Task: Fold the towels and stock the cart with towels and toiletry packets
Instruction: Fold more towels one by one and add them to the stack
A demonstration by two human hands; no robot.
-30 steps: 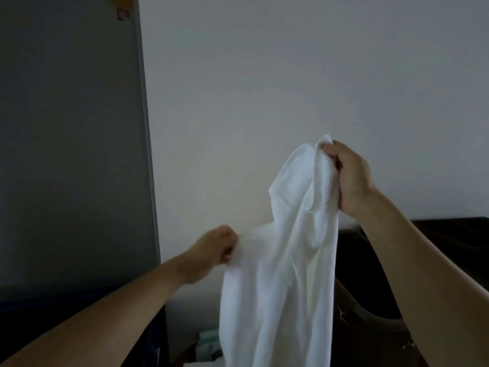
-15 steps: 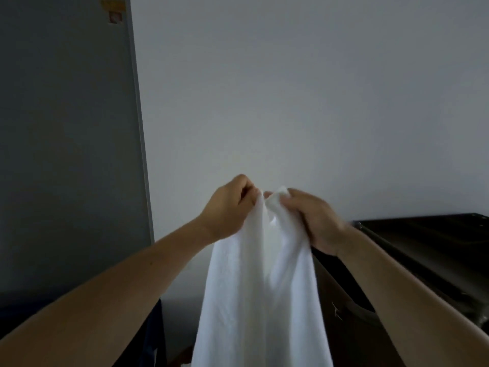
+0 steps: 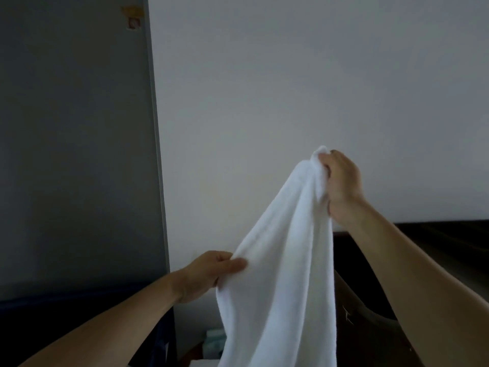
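My right grip (image 3: 341, 181) clenched on top of 1 white towel (image 3: 285, 274), right of centre, left grip (image 3: 206, 276) pinching its edge, lower centre

Count: 1 towel, 2 hands, a few background items
Towels: 1, the white towel (image 3: 285, 260). Hands: 2, left hand (image 3: 209, 274) and right hand (image 3: 341, 178), both gripping that one towel, plus 2 bare forearms. Grey panel (image 3: 74, 141): 1, with 2 small stickers at its top right corner, 1 yellow sticker (image 3: 132, 10) and 1 red-and-white sticker (image 3: 133, 23), blurred. White wall (image 3: 291, 75): 1. Dark cabinet (image 3: 423, 239): 1. Pale green packets (image 3: 214, 340) behind the towel: partly hidden, number cannot be told
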